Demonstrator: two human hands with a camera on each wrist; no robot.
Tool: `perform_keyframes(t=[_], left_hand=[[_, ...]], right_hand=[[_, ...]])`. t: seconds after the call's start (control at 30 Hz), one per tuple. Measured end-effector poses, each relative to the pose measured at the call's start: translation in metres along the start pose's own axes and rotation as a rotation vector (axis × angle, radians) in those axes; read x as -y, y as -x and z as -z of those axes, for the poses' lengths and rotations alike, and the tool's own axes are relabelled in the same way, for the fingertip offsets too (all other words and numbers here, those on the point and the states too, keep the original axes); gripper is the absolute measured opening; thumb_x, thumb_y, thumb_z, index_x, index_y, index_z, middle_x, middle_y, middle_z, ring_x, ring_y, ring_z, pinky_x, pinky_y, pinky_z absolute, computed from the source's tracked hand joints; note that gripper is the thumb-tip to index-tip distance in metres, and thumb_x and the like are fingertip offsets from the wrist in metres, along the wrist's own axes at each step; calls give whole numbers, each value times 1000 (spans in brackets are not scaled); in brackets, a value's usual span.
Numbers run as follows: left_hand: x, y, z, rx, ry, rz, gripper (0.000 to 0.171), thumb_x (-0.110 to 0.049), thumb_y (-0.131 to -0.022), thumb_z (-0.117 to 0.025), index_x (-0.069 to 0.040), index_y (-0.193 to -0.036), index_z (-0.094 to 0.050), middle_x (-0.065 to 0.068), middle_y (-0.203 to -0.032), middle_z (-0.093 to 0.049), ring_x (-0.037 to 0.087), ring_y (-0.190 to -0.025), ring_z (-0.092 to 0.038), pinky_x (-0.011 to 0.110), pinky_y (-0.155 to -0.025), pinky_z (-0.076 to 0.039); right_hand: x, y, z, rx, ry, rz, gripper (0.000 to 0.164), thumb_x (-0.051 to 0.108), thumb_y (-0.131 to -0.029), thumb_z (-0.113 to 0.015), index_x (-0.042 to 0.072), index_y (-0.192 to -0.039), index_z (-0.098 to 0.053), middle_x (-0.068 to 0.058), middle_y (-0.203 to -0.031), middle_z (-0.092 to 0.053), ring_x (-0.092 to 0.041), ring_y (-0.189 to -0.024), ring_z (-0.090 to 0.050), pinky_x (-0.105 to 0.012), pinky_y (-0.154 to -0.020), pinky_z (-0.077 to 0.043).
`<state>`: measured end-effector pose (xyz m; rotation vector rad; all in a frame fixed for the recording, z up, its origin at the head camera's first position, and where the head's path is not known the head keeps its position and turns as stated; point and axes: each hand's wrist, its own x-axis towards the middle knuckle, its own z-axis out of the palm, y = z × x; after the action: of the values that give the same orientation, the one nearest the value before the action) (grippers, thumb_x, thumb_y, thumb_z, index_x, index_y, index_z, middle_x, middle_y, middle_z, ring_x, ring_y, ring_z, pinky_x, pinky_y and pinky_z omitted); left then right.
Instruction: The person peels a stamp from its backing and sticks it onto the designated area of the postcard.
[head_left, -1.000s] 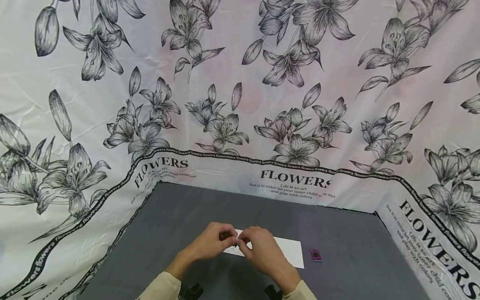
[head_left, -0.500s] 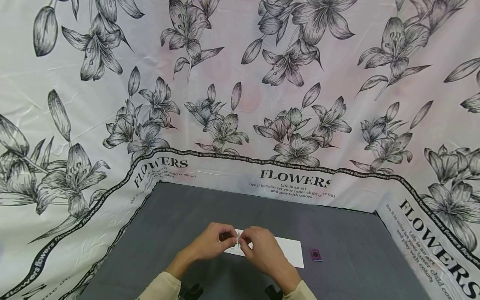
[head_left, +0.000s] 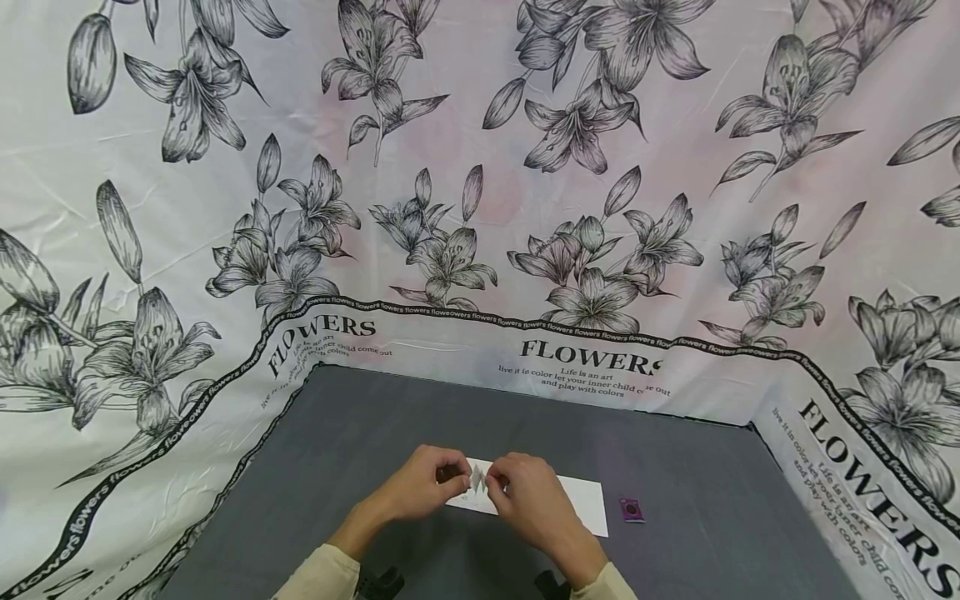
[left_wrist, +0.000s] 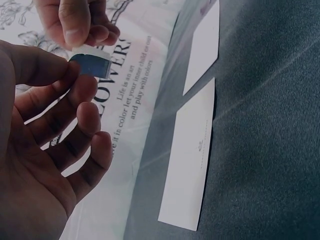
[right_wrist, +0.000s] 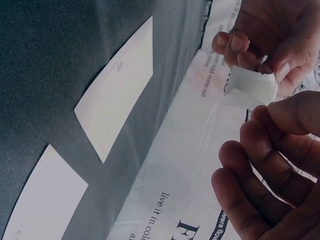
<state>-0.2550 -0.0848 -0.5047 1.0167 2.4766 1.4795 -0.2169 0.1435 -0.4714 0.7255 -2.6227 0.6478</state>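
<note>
Between the fingertips of both hands is a small packet, white with a serrated edge in the right wrist view. The left wrist view shows a blue face on the same packet. My left hand pinches one end between thumb and index finger; its other fingers are loosely bent. My right hand pinches the opposite end with thumb and index finger. Both hands are over the white cards on the dark grey table. What the packet contains cannot be told.
Two white cards, a near one and a farther one, lie end to end with fine print on them. A small purple packet with a dark round mark lies right of them. Flower-printed cloth surrounds the table.
My right hand has shifted slightly right, away from the left. The gap between the fingertips is wider, and more of the pale packet shows between them. The left hand stays nearly still.
</note>
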Motion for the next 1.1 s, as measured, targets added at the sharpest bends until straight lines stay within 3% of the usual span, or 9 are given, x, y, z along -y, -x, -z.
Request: perform_keyframes(t=[0.2,0.6,0.9,1.1], left_hand=[[3,2,4,-27,-22,18,10,-13,-105,-69,-11,-98,-77,-7,-86,-69,3,-74,-61,24,-69,-53],[3,6,10,-46,-48,30,11,-14,-105,-68,-10,-99,-77,-8,-84,-68,3,-72,-58,23,-67,-52],[3,6,9,-50,-51,33,11,-15,-105,-68,-14,-98,-77,-8,-85,-69,3,-72,-59,24,-67,-52],[4,7,9,-49,-46,34,11,-14,-105,-68,-15,-98,-76,-8,-85,-69,2,-73,-59,23,-67,-51]], right_hand=[[-6,3,1,-17,22,-20,13,11,-93,-80,18,-83,-77,11,-77,-66,-1,-69,-58,-24,-64,-51],[-11,13,0,19,-19,-15,12,8,-90,-80,15,-81,-77,13,-73,-61,3,-66,-46,-21,-61,-44],[-9,23,-17,92,-38,15,11,9,-91,-80,12,-81,-79,10,-71,-66,5,-64,-46,-21,-59,-45],[-9,30,-30,152,-57,7,13,11,-91,-78,14,-79,-78,14,-67,-59,6,-61,-43,-19,-57,-42]])
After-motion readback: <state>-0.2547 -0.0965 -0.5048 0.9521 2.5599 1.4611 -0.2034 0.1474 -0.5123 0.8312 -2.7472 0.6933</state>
